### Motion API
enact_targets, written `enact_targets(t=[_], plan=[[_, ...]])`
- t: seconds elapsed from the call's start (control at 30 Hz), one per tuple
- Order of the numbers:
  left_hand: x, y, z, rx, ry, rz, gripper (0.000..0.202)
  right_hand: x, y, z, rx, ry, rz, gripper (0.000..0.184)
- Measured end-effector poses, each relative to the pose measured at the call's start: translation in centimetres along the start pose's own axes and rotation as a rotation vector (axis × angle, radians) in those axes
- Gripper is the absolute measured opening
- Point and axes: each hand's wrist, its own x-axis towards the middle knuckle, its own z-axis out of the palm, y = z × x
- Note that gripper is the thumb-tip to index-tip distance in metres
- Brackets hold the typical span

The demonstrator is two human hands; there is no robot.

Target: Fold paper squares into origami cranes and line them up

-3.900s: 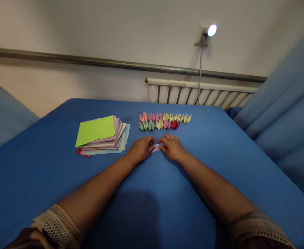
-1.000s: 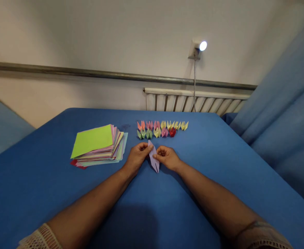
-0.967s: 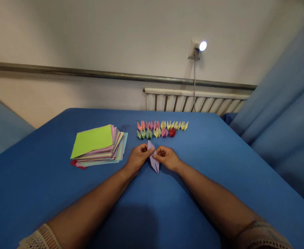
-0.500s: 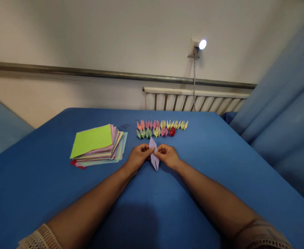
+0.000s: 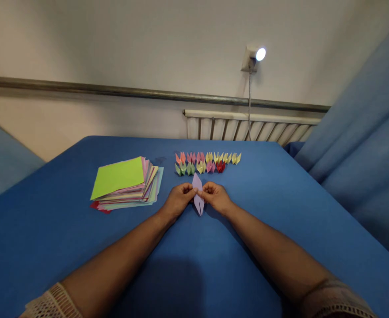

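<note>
A lavender folded paper [image 5: 198, 204] in a long diamond shape stands between my two hands, with a slit running up from its lower point. My left hand [image 5: 180, 198] pinches its left side, thumb on the front face. From the right, my right hand [image 5: 216, 197] grips the opposite edge, its thumb close to the other thumb. The fingers behind the paper are hidden. Just beyond my hands, several small folded paper cranes [image 5: 200, 167] in orange, pink, yellow, green and red stand in two rows.
A stack of coloured paper sheets [image 5: 118, 179], bright green on top, lies to the left on the blue-covered table [image 5: 261, 185]. Behind the table are a radiator [image 5: 234, 126], a metal pipe [image 5: 131, 92] and a lit plug [image 5: 260, 54]. A blue curtain [image 5: 363, 141] hangs at right.
The right thumb has shifted slightly up along the lavender paper. Both hands keep their pinch on it. The whole view has moved a little.
</note>
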Motion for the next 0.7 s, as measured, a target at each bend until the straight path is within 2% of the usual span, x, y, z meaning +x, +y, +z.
enact_targets(t=[0.17,0.37,0.5,0.7], plan=[[-0.13,0.23,0.00,-0.033,0.021,-0.013,0.026,0.09,0.25,-0.14,-0.040,0.028,-0.009,0.035],[0.04,-0.14,0.02,-0.072,0.086,-0.023,0.041,0.22,0.68,-0.26,-0.043,0.072,-0.034,0.029],[0.31,-0.32,-0.07,-0.049,0.143,0.015,0.036,0.29,0.88,-0.31,-0.062,0.078,-0.042,0.026],[0.20,-0.08,-0.13,-0.019,0.161,0.050,0.031,0.22,0.64,-0.32,-0.067,0.070,-0.031,0.025]])
